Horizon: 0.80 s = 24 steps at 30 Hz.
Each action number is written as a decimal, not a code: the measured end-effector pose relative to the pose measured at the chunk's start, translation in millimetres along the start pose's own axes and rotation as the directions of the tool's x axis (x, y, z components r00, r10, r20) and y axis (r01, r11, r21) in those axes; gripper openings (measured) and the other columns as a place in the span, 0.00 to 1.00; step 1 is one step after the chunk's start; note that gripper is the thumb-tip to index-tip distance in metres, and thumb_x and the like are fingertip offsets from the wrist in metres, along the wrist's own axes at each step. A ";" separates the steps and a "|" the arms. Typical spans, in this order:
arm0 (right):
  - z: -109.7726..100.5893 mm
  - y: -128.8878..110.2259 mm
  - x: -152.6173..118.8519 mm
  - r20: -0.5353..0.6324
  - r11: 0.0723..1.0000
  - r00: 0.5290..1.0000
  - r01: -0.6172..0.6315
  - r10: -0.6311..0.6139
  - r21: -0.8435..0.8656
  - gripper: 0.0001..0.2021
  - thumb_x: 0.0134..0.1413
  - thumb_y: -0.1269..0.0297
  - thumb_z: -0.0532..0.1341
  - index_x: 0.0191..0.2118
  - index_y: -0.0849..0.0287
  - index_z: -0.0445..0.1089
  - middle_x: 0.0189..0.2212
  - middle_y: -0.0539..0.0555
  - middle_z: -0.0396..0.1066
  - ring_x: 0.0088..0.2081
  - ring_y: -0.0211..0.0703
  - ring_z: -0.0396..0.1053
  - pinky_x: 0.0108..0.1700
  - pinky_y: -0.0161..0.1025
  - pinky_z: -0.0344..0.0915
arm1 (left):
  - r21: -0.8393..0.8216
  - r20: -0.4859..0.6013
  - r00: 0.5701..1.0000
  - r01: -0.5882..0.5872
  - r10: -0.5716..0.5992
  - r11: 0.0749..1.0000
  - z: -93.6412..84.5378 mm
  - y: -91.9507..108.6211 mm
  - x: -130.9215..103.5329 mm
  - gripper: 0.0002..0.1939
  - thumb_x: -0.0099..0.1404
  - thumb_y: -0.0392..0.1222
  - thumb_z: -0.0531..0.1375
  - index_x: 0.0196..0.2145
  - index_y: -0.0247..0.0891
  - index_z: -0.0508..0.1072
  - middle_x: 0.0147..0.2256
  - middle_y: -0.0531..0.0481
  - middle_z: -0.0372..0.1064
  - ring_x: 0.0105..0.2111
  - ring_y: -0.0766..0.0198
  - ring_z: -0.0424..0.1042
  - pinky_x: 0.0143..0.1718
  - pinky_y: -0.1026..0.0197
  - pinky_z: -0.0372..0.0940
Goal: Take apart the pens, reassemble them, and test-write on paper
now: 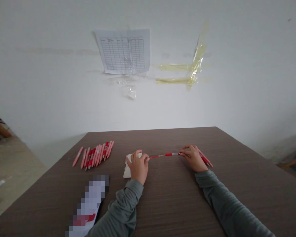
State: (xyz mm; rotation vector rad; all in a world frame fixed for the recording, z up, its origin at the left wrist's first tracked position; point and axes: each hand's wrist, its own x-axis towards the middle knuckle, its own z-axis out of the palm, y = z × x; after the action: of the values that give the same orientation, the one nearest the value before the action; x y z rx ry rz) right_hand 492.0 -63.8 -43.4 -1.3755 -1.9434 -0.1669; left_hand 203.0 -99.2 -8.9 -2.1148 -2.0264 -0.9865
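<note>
Bench (165,197) held pens (96,155) at 10 o'clock. Left grip (138,166) and right grip (193,159) pinched ends of the slim red rod (168,154); fingertip-only contact probably risked a slip.

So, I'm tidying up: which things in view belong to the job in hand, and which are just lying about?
Job, apparently:
slim red stick, between left hand and right hand
pink and red pens at left
pens beside right hand

Probably just lying about:
blurred packet
wall sheet
yellow tape
white piece by left hand, possibly
</note>
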 end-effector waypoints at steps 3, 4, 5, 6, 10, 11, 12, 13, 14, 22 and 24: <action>0.6 2.7 -0.3 -0.004 1.000 1.000 -0.005 0.005 -0.019 0.13 0.58 0.55 0.56 0.36 0.50 0.78 0.40 0.57 0.69 0.45 0.52 0.62 0.48 0.51 0.61 | 0.003 0.004 1.000 0.008 -0.008 1.000 0.0 0.2 0.4 0.07 0.62 0.40 0.56 0.32 0.46 0.75 0.50 0.48 0.64 0.53 0.53 0.60 0.57 0.33 0.45; 1.1 3.8 -0.5 -0.007 1.000 1.000 -0.007 0.007 -0.025 0.12 0.58 0.55 0.56 0.37 0.50 0.77 0.41 0.57 0.69 0.45 0.52 0.62 0.48 0.51 0.61 | 0.006 0.005 1.000 0.009 -0.009 1.000 0.0 0.1 0.5 0.07 0.62 0.40 0.56 0.32 0.46 0.75 0.50 0.48 0.64 0.53 0.53 0.60 0.57 0.33 0.45; 1.8 5.0 -0.7 -0.012 1.000 1.000 -0.010 0.010 -0.029 0.12 0.58 0.55 0.56 0.36 0.50 0.77 0.41 0.57 0.69 0.45 0.51 0.62 0.48 0.50 0.61 | 0.008 0.007 1.000 0.009 -0.009 1.000 -0.1 0.0 0.7 0.07 0.62 0.41 0.56 0.32 0.46 0.75 0.50 0.48 0.64 0.53 0.53 0.60 0.57 0.34 0.45; 2.5 6.1 -0.9 -0.018 0.999 1.000 -0.012 0.011 -0.032 0.12 0.58 0.55 0.57 0.36 0.50 0.77 0.41 0.57 0.69 0.45 0.51 0.62 0.48 0.50 0.62 | 0.010 0.008 1.000 0.010 -0.010 1.000 -0.4 -0.1 0.8 0.07 0.62 0.41 0.56 0.32 0.46 0.75 0.50 0.48 0.64 0.53 0.53 0.60 0.57 0.34 0.46; 4.4 8.6 -1.3 -0.040 0.999 0.999 -0.012 0.011 -0.038 0.13 0.58 0.54 0.56 0.36 0.51 0.77 0.40 0.58 0.68 0.44 0.51 0.62 0.47 0.50 0.62 | 0.017 0.008 1.000 0.011 -0.011 1.000 -1.9 0.0 0.9 0.07 0.62 0.41 0.56 0.32 0.46 0.75 0.49 0.48 0.65 0.52 0.53 0.61 0.57 0.37 0.47; 4.6 8.8 -1.3 -0.043 0.999 0.999 -0.012 0.010 -0.038 0.13 0.58 0.54 0.56 0.36 0.51 0.78 0.40 0.58 0.68 0.44 0.51 0.62 0.47 0.50 0.62 | 0.017 0.006 1.000 0.010 -0.010 1.000 -2.1 0.3 0.7 0.07 0.62 0.41 0.57 0.32 0.46 0.75 0.49 0.48 0.65 0.52 0.53 0.61 0.57 0.37 0.47; 4.6 8.8 -1.2 -0.045 0.999 0.999 -0.012 0.010 -0.038 0.13 0.58 0.54 0.56 0.36 0.51 0.78 0.40 0.58 0.68 0.44 0.51 0.62 0.47 0.50 0.63 | 0.015 0.004 1.000 0.010 -0.010 1.000 -1.9 0.5 0.4 0.06 0.61 0.41 0.57 0.32 0.45 0.75 0.49 0.48 0.65 0.52 0.53 0.61 0.57 0.37 0.47; 4.6 8.8 -1.2 -0.048 0.999 0.999 -0.014 0.012 -0.036 0.13 0.58 0.54 0.56 0.36 0.51 0.78 0.40 0.58 0.68 0.43 0.51 0.62 0.47 0.51 0.63 | 0.014 0.002 1.000 0.009 -0.009 1.000 -1.4 0.8 -0.1 0.06 0.61 0.41 0.57 0.32 0.45 0.75 0.49 0.48 0.65 0.52 0.53 0.61 0.57 0.37 0.47; 4.6 8.8 -1.2 -0.047 0.999 0.999 -0.015 0.013 -0.035 0.13 0.58 0.54 0.56 0.36 0.51 0.78 0.40 0.58 0.68 0.43 0.51 0.62 0.47 0.51 0.63 | 0.013 -0.001 1.000 0.008 -0.008 1.000 -0.6 1.0 -0.7 0.06 0.61 0.41 0.57 0.31 0.45 0.75 0.49 0.48 0.65 0.52 0.53 0.61 0.57 0.37 0.47; 4.8 7.7 -1.2 -0.040 0.999 0.999 -0.028 0.027 -0.033 0.12 0.57 0.56 0.57 0.36 0.51 0.77 0.40 0.58 0.68 0.44 0.52 0.62 0.47 0.51 0.62 | -0.006 0.031 0.999 -0.008 0.009 1.000 7.1 7.5 -9.3 0.03 0.59 0.38 0.58 0.29 0.41 0.73 0.50 0.47 0.65 0.54 0.52 0.59 0.57 0.37 0.47; 4.4 6.7 -1.0 -0.037 0.999 0.999 -0.022 0.021 -0.034 0.12 0.58 0.56 0.57 0.36 0.51 0.77 0.40 0.58 0.68 0.44 0.52 0.62 0.47 0.51 0.62 | -0.006 0.053 0.999 -0.012 0.012 1.000 6.1 10.8 -11.8 0.03 0.59 0.38 0.59 0.29 0.41 0.73 0.50 0.47 0.65 0.54 0.52 0.59 0.57 0.36 0.47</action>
State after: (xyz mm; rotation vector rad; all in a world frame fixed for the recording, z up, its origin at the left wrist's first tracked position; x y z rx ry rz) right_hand 495.8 -59.5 -49.2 -1.4055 -1.9029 -0.2154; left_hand 216.1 -108.3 -15.2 -2.1759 -2.0347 -0.9459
